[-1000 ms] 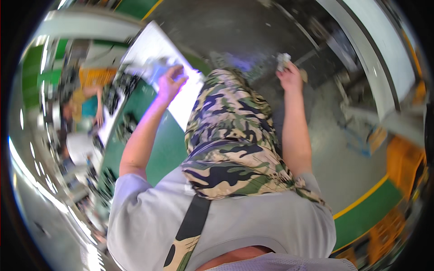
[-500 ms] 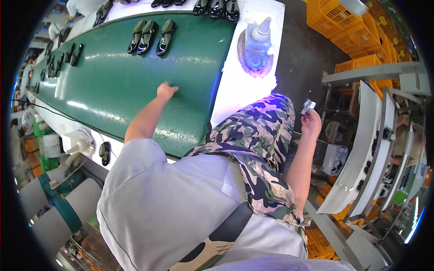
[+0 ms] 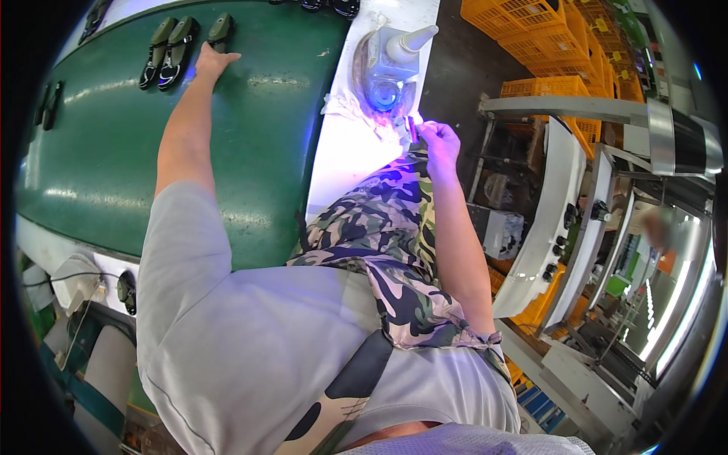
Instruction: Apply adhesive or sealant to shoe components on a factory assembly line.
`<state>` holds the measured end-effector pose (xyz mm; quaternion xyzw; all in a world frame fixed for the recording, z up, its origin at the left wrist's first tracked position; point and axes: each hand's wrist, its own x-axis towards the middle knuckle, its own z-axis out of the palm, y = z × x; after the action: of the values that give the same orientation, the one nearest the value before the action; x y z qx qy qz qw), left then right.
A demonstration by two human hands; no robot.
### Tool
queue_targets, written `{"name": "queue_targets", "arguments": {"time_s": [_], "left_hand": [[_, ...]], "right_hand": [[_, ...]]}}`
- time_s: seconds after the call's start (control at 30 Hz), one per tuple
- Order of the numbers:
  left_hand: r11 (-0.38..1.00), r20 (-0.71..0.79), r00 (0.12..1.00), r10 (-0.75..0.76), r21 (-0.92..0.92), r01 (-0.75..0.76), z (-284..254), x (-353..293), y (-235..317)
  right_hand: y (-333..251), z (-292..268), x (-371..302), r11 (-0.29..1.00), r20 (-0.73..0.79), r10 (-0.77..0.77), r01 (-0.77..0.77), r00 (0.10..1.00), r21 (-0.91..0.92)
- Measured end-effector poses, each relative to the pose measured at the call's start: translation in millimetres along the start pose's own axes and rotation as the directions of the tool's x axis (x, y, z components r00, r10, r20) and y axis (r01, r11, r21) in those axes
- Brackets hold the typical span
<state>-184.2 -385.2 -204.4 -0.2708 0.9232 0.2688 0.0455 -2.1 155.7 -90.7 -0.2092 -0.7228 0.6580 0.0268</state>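
Observation:
My left hand reaches over the green belt and closes around the front of a black strapped shoe with an olive-green last inside; the hand hides its toe. Just left of it stand two matching glossy shoes on their lasts. My right hand pinches a small, thin piece between thumb and fingers, lit purple; its kind is too small to tell. Beside that hand, a pale squeeze bottle with a pointed nozzle rests in a stained holder on the white ledge.
The green belt runs along the white ledge. More black shoes sit farther left on it. Stacked orange crates stand at the far right. Nearer on the right is a metal-framed rack with white shelves.
My left hand has moved forward across the belt onto the rightmost shoe of the three. My right hand has come up toward the bottle, still pinching the small piece. The view has shifted.

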Motion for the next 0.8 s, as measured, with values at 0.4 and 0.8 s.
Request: {"name": "queue_targets", "arguments": {"time_s": [0.4,0.8], "left_hand": [[0.906,0.147,0.986,-0.079,0.423,0.010,-12.3,-32.6,9.5],[0.312,0.669,0.262,0.696,0.047,-0.949,-26.0,-167.6,-65.6]], "right_hand": [[-3.2,36.0,41.9,0.550,0.223,-0.490,0.497,0.843,-0.672],[-8.0,65.0,56.7,0.191,0.408,-0.402,0.510,0.820,-0.839]]}}
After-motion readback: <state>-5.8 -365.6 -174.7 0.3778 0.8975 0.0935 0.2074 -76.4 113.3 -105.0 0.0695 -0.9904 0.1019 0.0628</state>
